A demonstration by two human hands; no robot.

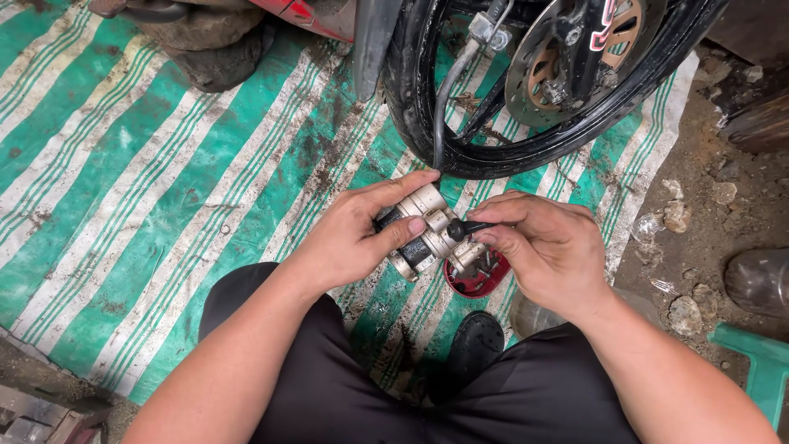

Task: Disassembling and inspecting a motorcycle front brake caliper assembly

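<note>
A silver brake caliper [427,234] is held above the green and white striped mat [164,205], just in front of the knees and near the mat's right edge. It is clasped by the left hand [362,234], whose fingers are curled around its body with the thumb pressed on its near face. A small black-handled tool [470,228] is pinched by the right hand [546,247] between thumb and forefinger, its tip set against the caliper. A black hose [448,99] runs from the caliper up to the wheel [526,90] and its brake disc [567,57] at the mat's far edge.

The tool could slip off the small metal part if it is pushed at an angle, and the left thumb lies close to its path. The hose could be strained if the caliper is pulled too far toward the body. A loose piece could drop and be lost in the dirt and stones [682,222] past the mat's right edge.

No packages, labels or signs are seen; only a small red dish [477,282] lies under the caliper.
</note>
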